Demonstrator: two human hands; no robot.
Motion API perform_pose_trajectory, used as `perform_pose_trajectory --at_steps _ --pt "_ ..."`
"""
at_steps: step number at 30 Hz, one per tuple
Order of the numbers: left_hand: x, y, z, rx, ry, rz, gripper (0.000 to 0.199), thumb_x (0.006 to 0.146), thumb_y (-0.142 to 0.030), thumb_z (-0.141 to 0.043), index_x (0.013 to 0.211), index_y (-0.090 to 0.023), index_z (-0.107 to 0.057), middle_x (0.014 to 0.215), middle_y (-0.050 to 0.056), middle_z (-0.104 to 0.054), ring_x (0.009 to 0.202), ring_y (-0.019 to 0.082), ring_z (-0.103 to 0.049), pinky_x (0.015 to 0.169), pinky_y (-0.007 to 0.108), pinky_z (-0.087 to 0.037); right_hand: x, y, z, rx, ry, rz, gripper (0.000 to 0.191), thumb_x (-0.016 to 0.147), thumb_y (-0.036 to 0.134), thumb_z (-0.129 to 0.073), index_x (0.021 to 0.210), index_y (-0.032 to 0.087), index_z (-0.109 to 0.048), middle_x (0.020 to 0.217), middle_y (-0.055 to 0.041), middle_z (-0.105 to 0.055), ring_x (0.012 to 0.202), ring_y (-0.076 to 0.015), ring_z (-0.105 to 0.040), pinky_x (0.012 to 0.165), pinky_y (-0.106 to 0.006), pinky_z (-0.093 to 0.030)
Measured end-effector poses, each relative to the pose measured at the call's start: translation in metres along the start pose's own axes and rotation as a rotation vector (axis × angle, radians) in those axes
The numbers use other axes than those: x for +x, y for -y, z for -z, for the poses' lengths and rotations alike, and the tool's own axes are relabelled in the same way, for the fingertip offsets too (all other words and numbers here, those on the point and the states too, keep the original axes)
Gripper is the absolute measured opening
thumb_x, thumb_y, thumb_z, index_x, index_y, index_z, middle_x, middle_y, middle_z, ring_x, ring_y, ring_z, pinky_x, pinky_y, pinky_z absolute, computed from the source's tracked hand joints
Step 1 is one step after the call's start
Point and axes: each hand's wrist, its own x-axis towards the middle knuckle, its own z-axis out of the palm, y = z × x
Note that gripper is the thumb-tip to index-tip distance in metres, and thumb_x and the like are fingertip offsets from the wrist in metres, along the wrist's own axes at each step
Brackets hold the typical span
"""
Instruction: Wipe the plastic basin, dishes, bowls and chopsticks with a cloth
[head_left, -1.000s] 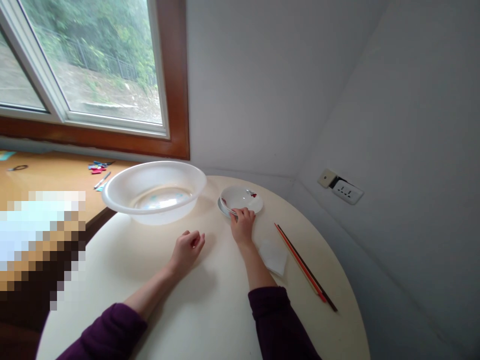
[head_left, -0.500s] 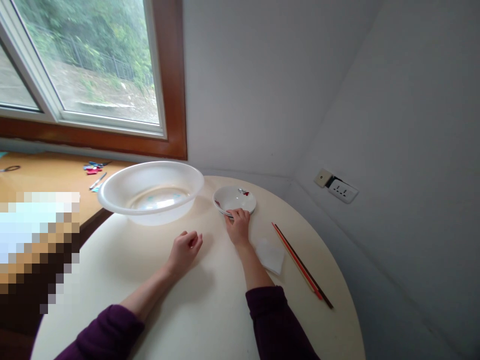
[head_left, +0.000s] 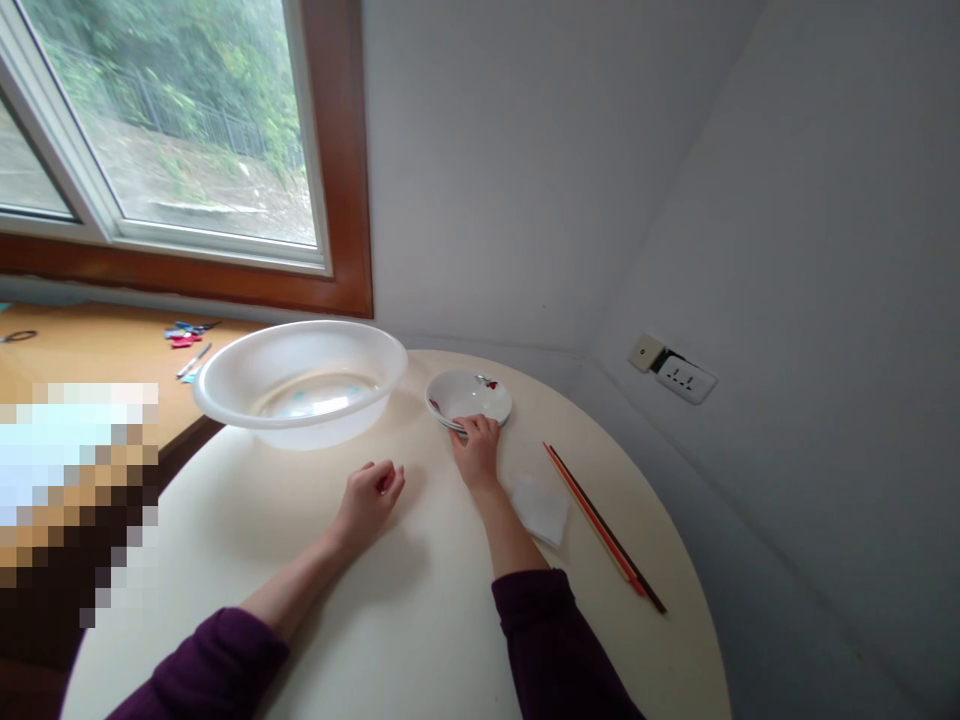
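Note:
My right hand has its fingers at the near rim of a white bowl with red floral marks inside. A second rim shows just under it, so the bowls look stacked. Fingertips curl over the edge while the thumb lies along the near left side. Loosely curled into a fist, my left hand rests over the table to the left, with nothing visible in it. Beyond it stands a large translucent plastic basin. A folded white tissue lies beside my right wrist.
On the round cream table, long thin chopsticks in red, dark brown and a pale shade lie along the right side. A wooden desk at left bears a pen and small coloured items. Wall sockets sit at right.

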Motion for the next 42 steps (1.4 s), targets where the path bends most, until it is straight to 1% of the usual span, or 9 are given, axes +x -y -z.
perform_pose_trajectory --at_steps 11,29,32,36,38,40,42 --pt "-0.0011 0.0014 -0.0007 -0.013 0.011 0.022 0.037 0.078 -0.029 -0.043 0.051 -0.021 -0.02 0.047 -0.007 -0.02 0.047 0.009 -0.023 0.045 0.022 -0.023 -0.0002 -0.0004 0.0 0.002 0.007 0.002 0.014 0.076 0.016 -0.062 0.089 0.019 -0.066 0.085 -0.0043 -0.059 0.087 -0.0208 -0.045 0.087 -0.035 -0.033" --pt "-0.0012 0.0017 0.0003 -0.017 0.027 0.027 0.037 0.078 -0.03 -0.043 0.052 -0.021 -0.019 0.048 -0.007 -0.019 0.047 0.009 -0.022 0.046 0.022 -0.023 0.0 0.0022 0.0018 -0.014 0.024 -0.008 0.017 0.075 0.015 -0.063 0.09 0.019 -0.067 0.086 -0.005 -0.06 0.088 -0.0222 -0.046 0.089 -0.037 -0.034" --pt "-0.0013 0.0022 0.0003 -0.017 0.029 0.028 0.036 0.078 -0.03 -0.043 0.052 -0.022 -0.019 0.048 -0.007 -0.019 0.047 0.009 -0.022 0.047 0.022 -0.023 0.0 0.0021 0.0016 -0.026 0.022 -0.016 0.017 0.075 0.015 -0.062 0.091 0.02 -0.066 0.088 -0.0056 -0.058 0.089 -0.022 -0.046 0.091 -0.039 -0.033" --pt "-0.0018 0.0043 -0.001 -0.018 0.033 0.027 0.036 0.079 -0.03 -0.043 0.052 -0.021 -0.02 0.049 -0.007 -0.019 0.047 0.009 -0.022 0.047 0.022 -0.023 0.0011 -0.0011 0.002 -0.067 -0.053 -0.028 0.022 0.074 0.018 -0.063 0.097 0.019 -0.065 0.103 -0.0095 -0.053 0.102 -0.024 -0.045 0.094 -0.04 -0.031" --pt "-0.0021 0.0058 -0.0021 -0.018 0.034 0.029 0.036 0.079 -0.03 -0.042 0.052 -0.021 -0.02 0.049 -0.007 -0.019 0.048 0.009 -0.022 0.047 0.022 -0.022 0.0017 -0.0038 0.0023 -0.082 -0.074 -0.044 0.025 0.074 0.019 -0.065 0.099 0.019 -0.064 0.108 -0.0107 -0.052 0.105 -0.0248 -0.043 0.095 -0.041 -0.03" --pt "-0.0024 0.0069 -0.0031 -0.019 0.037 0.031 0.036 0.079 -0.03 -0.042 0.052 -0.021 -0.02 0.049 -0.007 -0.019 0.048 0.009 -0.022 0.047 0.022 -0.022 0.0017 -0.0062 0.0023 -0.081 -0.055 -0.062 0.026 0.073 0.02 -0.065 0.099 0.019 -0.064 0.105 -0.0099 -0.054 0.104 -0.0247 -0.044 0.094 -0.042 -0.03" --pt "-0.0026 0.0073 -0.0035 -0.021 0.042 0.033 0.036 0.079 -0.03 -0.042 0.052 -0.021 -0.02 0.049 -0.007 -0.019 0.048 0.008 -0.022 0.047 0.022 -0.022 0.0013 -0.0076 0.0017 -0.078 -0.017 -0.087 0.02 0.073 0.02 -0.065 0.093 0.02 -0.065 0.098 -0.0079 -0.056 0.102 -0.0254 -0.044 0.095 -0.048 -0.027"
